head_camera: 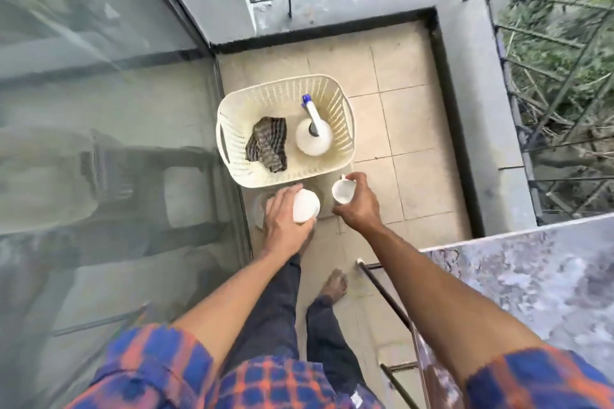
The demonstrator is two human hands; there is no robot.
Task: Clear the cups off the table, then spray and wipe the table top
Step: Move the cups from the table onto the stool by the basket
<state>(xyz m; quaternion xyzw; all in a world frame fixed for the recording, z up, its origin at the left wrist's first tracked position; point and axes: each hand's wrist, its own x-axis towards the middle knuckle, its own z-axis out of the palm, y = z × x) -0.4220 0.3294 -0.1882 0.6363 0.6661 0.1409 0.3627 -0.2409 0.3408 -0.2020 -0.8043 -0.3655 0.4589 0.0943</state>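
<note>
The left hand (285,221) curls round a white cup (307,209). The right hand (360,207) grips a second cup (342,194), whose open mouth faces the camera. Both cups hang just beside the near edge of the basket (285,85), over the floor (412,129). Inside the basket a spray bottle (314,138) stands beside a striped cloth (267,144). The surface (531,276) lies well apart from the basket.

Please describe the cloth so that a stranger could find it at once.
Find the cream basket on the tiled balcony floor. The cloth lies in its left half, beside a white spray bottle. It alone is dark, striped and crumpled.
</note>
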